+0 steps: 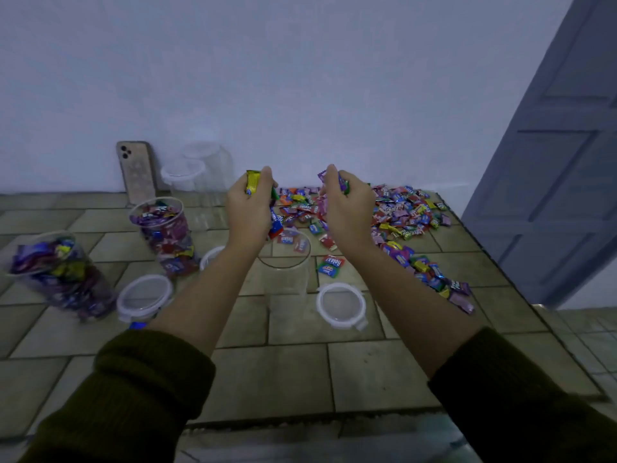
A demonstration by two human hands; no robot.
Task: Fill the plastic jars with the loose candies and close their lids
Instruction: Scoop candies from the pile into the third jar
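Both fists are full: my left hand (248, 208) and my right hand (347, 208) each curl round a bunch of wrapped candies (252, 182), held side by side but apart. The clear jar (285, 279) stands upright with its open mouth just below and between them, nearer my left hand, so I judge the drop is straight down; its lid (340, 305) lies to the right, and the loose candy pile (407, 212) spreads beyond my right hand.
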